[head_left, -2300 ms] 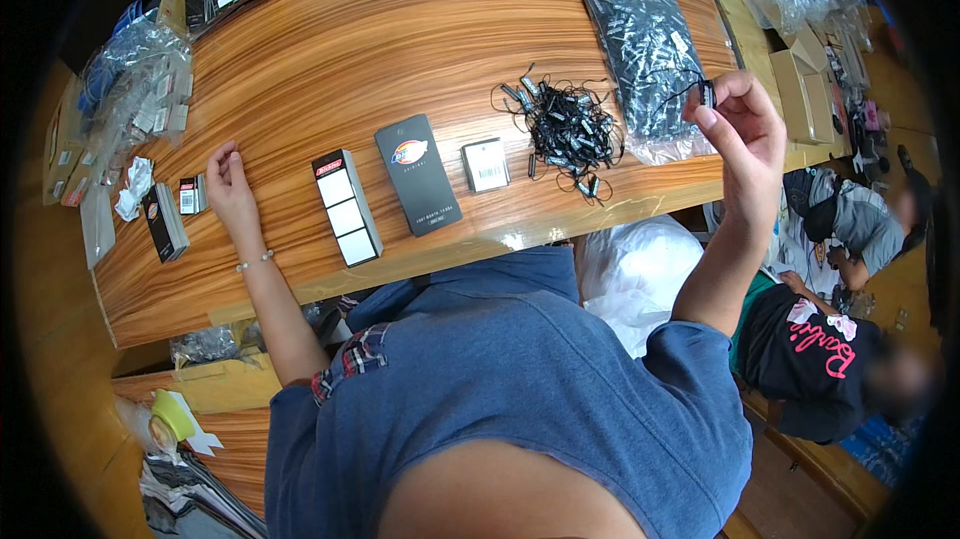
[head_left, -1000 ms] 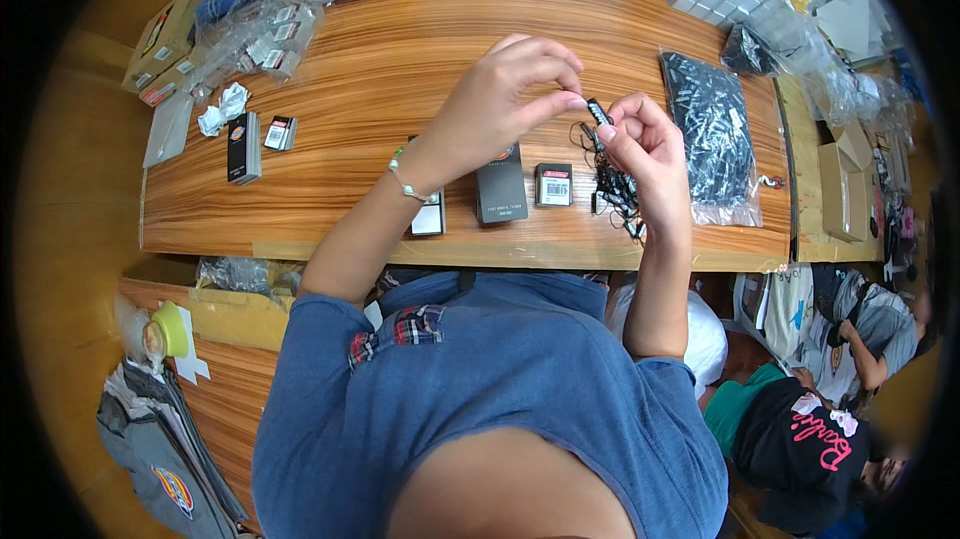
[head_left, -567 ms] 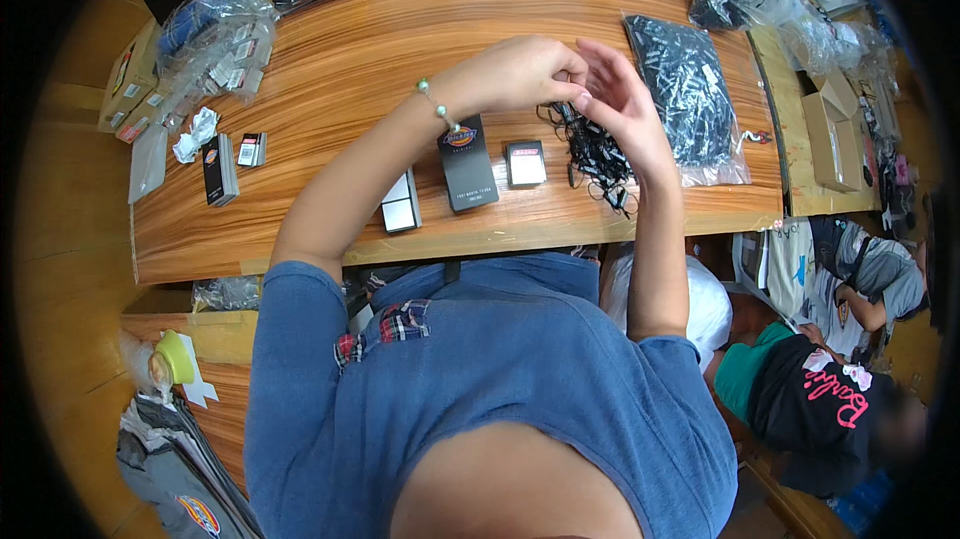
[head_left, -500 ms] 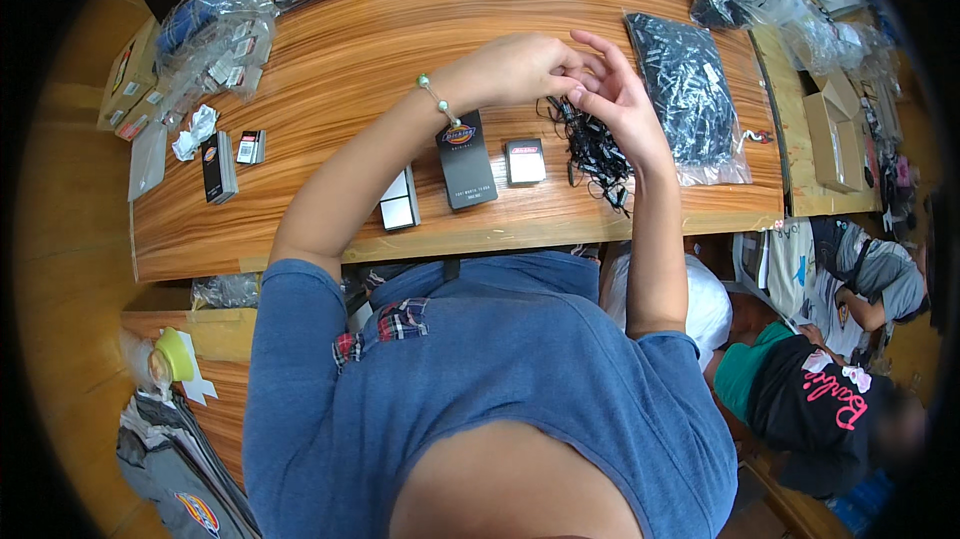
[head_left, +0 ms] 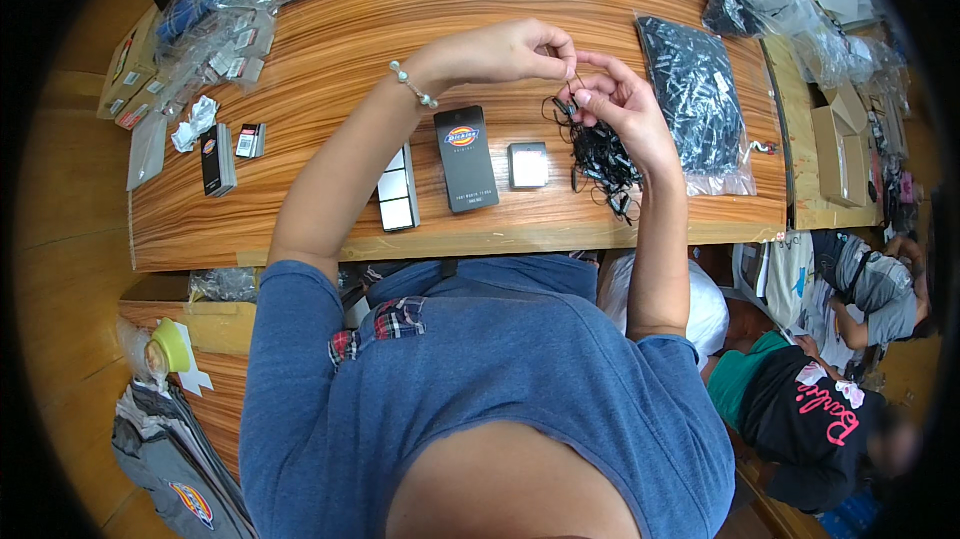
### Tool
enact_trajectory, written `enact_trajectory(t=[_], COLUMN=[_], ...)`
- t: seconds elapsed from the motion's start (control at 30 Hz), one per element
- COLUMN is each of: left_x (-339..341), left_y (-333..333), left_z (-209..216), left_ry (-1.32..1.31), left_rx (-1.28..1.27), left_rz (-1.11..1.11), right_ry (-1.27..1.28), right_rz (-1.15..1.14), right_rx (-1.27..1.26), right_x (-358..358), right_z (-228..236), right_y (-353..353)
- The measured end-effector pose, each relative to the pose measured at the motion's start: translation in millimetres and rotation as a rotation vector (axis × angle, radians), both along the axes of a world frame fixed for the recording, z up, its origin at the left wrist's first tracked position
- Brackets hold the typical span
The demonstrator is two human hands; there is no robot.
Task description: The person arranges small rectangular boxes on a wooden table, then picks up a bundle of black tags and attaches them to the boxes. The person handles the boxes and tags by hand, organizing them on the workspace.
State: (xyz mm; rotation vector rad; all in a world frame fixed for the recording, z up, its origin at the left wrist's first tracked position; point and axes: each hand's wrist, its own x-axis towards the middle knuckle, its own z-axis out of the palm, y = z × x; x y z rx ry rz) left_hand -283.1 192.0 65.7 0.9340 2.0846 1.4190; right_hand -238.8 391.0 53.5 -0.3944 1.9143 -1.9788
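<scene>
- Left hand (head_left: 525, 51): raised above the table (head_left: 350, 59); thumb and fingertips pinched together on a thin dark cord (head_left: 574, 85). A beaded bracelet (head_left: 414, 89) sits at its wrist.
- Right hand (head_left: 632, 117): just beside the left; thumb and forefinger meet on the lower part of the same cord, other fingers loosely curled. I cannot tell whether a tag sits behind these fingers.
- Cord position: between the two sets of fingertips, spanning the narrow gap between the hands.
- Below the right hand: a tangled pile of black corded tags (head_left: 605, 167), partly covered by it from where I stand.
- Right of the pile: a flat clear bag (head_left: 692, 89) filled with similar dark pieces.
- Left of the pile, in order: a small square card stack (head_left: 528, 167), a tall dark card stack (head_left: 468, 164) and a stack with white panels (head_left: 398, 201), partly behind the left forearm.
- Far left: crumpled white paper (head_left: 194, 124) near a narrow dark stack (head_left: 216, 163).
</scene>
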Motion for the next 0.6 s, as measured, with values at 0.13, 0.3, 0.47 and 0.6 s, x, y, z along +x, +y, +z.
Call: enact_trajectory(t=[0.13,0.3,0.47,0.6], left_x=[-4,-7,-8,-4], left_y=[1,-2,-1,8], left_z=[-6,-7,-6,8], left_ry=[-0.080,-0.111,-0.032,0.090], left_rx=[-0.025,-0.049,-0.054,-0.094], left_rz=[0.006,0.000,0.089,0.209], right_ry=[0.043,0.066,0.055,0.022], right_rz=[-0.072,-0.107,-0.139,-0.104], right_rx=[0.001,0.131,0.195,0.174], right_x=[-1,-3,-4,-5], right_z=[-1,3,-1,-15], right_y=[0,11,22,27])
